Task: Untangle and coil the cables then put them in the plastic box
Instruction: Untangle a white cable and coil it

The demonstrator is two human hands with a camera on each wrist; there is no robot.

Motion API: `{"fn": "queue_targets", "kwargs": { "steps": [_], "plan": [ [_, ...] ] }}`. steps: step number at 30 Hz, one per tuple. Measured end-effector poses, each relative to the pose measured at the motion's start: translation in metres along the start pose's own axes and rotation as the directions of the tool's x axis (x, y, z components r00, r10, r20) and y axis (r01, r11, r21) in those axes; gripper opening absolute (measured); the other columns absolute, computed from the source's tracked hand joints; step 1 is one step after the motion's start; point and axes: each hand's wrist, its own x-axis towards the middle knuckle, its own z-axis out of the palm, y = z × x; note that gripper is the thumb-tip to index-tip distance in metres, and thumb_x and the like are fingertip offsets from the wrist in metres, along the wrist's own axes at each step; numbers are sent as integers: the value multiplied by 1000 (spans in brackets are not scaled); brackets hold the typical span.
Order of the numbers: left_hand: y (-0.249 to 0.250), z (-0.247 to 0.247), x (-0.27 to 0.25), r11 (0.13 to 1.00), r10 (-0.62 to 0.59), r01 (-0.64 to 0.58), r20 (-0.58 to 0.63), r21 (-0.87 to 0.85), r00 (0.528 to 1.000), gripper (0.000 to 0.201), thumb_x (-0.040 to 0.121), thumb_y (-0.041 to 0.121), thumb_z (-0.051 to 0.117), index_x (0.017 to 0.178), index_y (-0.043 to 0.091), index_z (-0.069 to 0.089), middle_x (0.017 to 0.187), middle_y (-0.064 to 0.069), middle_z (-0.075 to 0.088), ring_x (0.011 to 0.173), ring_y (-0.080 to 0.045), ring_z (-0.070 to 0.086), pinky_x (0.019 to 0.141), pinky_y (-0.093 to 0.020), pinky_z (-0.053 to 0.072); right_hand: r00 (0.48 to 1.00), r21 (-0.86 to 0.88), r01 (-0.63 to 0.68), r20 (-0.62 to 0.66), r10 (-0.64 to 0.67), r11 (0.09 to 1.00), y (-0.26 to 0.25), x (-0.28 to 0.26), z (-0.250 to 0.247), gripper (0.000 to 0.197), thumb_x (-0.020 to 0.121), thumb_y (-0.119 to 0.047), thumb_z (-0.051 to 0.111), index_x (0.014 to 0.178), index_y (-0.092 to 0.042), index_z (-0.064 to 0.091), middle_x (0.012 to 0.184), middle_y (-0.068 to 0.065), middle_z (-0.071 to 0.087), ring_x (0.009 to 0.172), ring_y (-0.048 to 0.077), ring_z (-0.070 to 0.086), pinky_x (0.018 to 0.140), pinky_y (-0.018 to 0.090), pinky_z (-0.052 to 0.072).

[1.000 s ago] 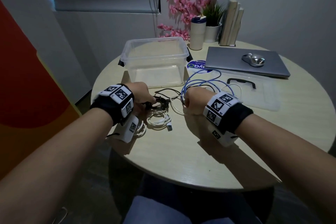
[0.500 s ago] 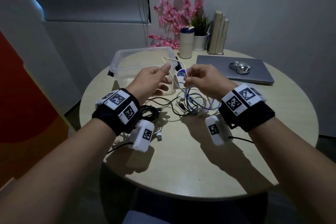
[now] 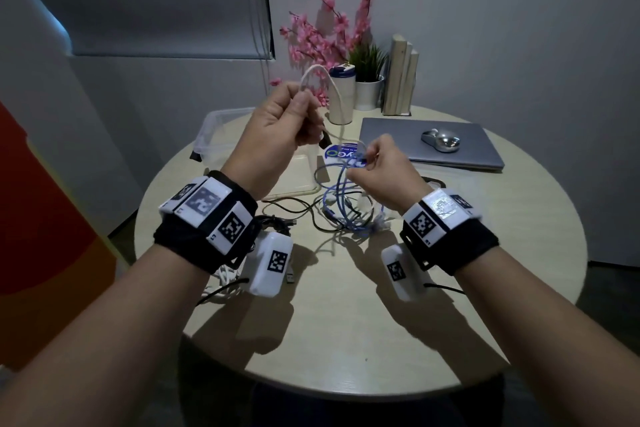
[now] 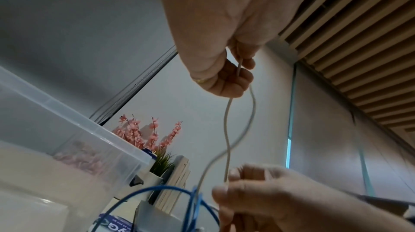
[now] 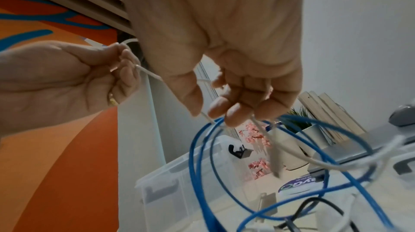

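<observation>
the plastic box (image 3: 212,130) is clear, smooth plastic with a faint gloss; the white cable (image 4: 227,130) has a smooth matt sheath; the blue cable (image 5: 195,161) looks like slick, slightly glossy plastic; the bench (image 3: 346,322) is pale wood-look laminate, smooth and matt; the laptop (image 3: 460,142) is brushed grey metal; the mouse (image 3: 440,141) is mirror-shiny; the wrist bands (image 3: 465,246) are black cloth.

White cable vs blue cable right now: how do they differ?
The thin white cable is raised in a loop above the left hand, which pinches it; the thicker blue cable hangs lower in several loops down to the round table. White runs between both hands; blue passes only at the right hand. Both remain tangled together, outside the clear plastic box.
</observation>
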Motion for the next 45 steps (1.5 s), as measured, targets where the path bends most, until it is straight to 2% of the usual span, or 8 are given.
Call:
{"fn": "queue_targets", "kwargs": {
  "steps": [3, 8, 17, 21, 24, 30, 39, 45],
  "plan": [
    [3, -5, 2, 997, 3, 0, 27, -83, 1000, 27, 102, 14, 32, 83, 17, 51, 76, 4, 57, 71, -10, 52, 75, -27, 47, 1000, -13, -7, 1, 7, 1000, 5, 1, -5, 42, 86, -23, 65, 120, -18, 42, 86, 2, 59, 69, 13, 56, 66, 29, 44],
    [2, -13, 3, 988, -59, 59, 3, -141, 998, 51, 101, 29, 29, 63, 22, 63, 73, 4, 63, 76, -13, 57, 78, -29, 47, 999, -111, 1, -35, -4, 994, 9, 2, -3, 26, 97, -27, 48, 95, -10, 66, 88, 6, 64, 81, 19, 56, 65, 26, 39],
    [-37, -33, -7, 915, -203, 283, -280, 286, 938, 17, 83, 1, 68, 80, 18, 65, 76, -5, 66, 68, -17, 64, 76, -31, 56, 995, 568, -21, -68, 73, 822, -11, 5, -21, 31, 100, -30, 42, 76, -14, 52, 39, -11, 39, 40, 9, 33, 46, 24, 30],
    [-45, -33, -13, 733, -230, 327, -234, 596, 945, 9, 88, 8, 65, 91, 14, 71, 76, -2, 68, 67, -15, 64, 64, -20, 51, 1000, 761, 9, -26, 16, 648, -15, 6, -26, 32, 99, -26, 45, 71, -12, 49, 38, -9, 34, 36, 7, 29, 43, 19, 28],
    [-49, -34, -15, 553, -206, 333, -263, 763, 943, 10, 93, 16, 55, 90, 17, 64, 86, -6, 65, 73, -21, 63, 59, -25, 46, 997, 721, 74, -41, -65, 689, -15, 7, -24, 30, 98, -21, 49, 69, -12, 51, 46, -9, 38, 44, 6, 33, 51, 19, 32],
    [-40, -43, -10, 698, -283, 528, -491, 484, 824, 16, 102, 16, 34, 105, 9, 48, 87, -13, 62, 55, -18, 58, 42, -24, 48, 996, 293, 57, 48, -75, 954, -4, 3, -27, 13, 94, -17, 56, 86, -13, 66, 76, 0, 61, 70, 11, 50, 66, 22, 42],
    [-40, -32, -19, 716, -383, 494, -313, 493, 869, 11, 98, 15, 43, 106, 21, 48, 77, -3, 63, 47, -14, 48, 41, -19, 38, 984, 185, 35, -178, -1, 982, 7, 9, -21, 9, 87, -18, 66, 87, -20, 57, 82, -3, 59, 75, 12, 56, 73, 32, 52],
    [-23, -19, -11, 887, -457, 458, -270, -62, 848, 24, 101, 5, 37, 91, 13, 57, 77, -5, 49, 44, -3, 54, 43, -11, 44, 963, 23, 26, 266, -31, 999, 5, -8, 5, 13, 80, -12, 74, 90, -12, 67, 84, -1, 65, 73, 10, 58, 66, 19, 47]
  ]
}}
